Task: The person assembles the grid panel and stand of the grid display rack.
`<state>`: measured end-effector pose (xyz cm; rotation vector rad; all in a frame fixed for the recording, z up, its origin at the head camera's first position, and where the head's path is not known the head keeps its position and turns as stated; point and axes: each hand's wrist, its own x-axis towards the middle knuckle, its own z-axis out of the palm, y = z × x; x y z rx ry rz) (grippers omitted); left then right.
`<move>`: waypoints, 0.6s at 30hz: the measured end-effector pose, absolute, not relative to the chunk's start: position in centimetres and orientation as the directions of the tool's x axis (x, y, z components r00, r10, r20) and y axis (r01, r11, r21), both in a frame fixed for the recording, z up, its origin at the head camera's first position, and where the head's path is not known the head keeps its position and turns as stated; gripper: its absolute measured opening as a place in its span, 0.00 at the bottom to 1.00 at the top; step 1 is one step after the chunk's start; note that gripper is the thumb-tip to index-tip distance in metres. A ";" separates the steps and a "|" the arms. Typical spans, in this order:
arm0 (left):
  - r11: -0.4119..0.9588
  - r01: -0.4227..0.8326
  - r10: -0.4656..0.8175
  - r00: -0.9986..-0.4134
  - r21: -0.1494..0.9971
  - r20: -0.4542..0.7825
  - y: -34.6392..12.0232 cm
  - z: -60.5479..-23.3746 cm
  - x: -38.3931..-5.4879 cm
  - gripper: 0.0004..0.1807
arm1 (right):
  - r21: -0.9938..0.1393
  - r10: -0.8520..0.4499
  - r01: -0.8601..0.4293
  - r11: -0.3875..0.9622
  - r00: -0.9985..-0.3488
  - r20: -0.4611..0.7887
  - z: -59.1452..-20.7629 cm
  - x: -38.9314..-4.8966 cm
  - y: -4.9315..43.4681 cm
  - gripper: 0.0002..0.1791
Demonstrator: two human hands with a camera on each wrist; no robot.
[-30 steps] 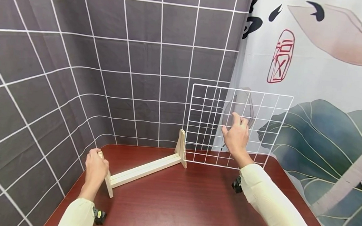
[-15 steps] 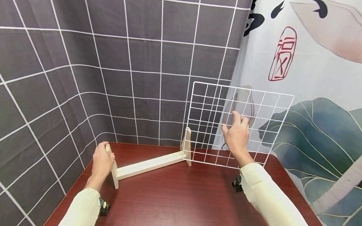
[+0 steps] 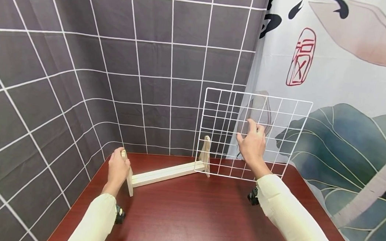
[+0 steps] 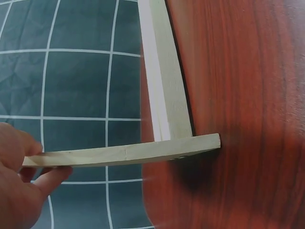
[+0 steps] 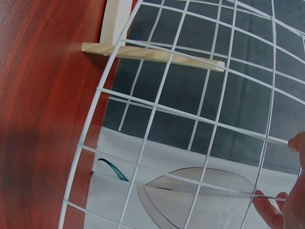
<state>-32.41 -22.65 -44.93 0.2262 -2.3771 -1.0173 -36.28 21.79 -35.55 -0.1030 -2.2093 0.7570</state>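
A pale wooden stand (image 3: 166,173), a grooved bar between two tapered end pieces, lies across the table's back left. My left hand (image 3: 118,167) pinches the top of its left end piece (image 4: 119,155), thumb on one face and fingers on the other. My right hand (image 3: 253,142) holds a white wire grid panel (image 3: 259,95) upright, fingers curled round its wires in the right wrist view. The panel's lower left part overlaps the stand's right end piece (image 3: 206,154), which shows through the wires. In the right wrist view, that end piece (image 5: 143,52) sits behind the mesh.
The reddish-brown table (image 3: 187,216) has rounded back corners. Behind it hangs a dark grey curtain (image 3: 153,66) with white lines. To the right is a pale curtain (image 3: 282,67) with printed leaves. A black wrist device (image 3: 253,196) is on the right wrist.
My left hand has slid the stand to the right and slightly back, so its right end now overlaps the grid panel's left part. My right hand and the panel have stayed nearly still.
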 end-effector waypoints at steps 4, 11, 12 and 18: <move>0.694 0.067 -0.333 -0.853 0.717 0.402 -22.2 -44.9 -33.1 0.29 | -0.549 0.303 -0.157 0.821 -0.695 0.652 -35.6 -36.3 21.9 0.35; 0.673 0.085 -0.307 -0.872 0.734 0.382 -21.3 -44.9 -34.2 0.31 | -0.558 0.306 -0.150 0.816 -0.707 0.637 -35.5 -36.1 21.9 0.35; 0.673 0.086 -0.301 -0.875 0.734 0.379 -21.2 -44.8 -34.4 0.31 | -0.559 0.306 -0.150 0.816 -0.708 0.637 -35.5 -36.1 21.9 0.35; 0.679 0.090 -0.274 -0.890 0.729 0.365 -20.7 -44.7 -35.3 0.31 | -0.559 0.306 -0.151 0.815 -0.706 0.638 -35.4 -36.1 21.9 0.35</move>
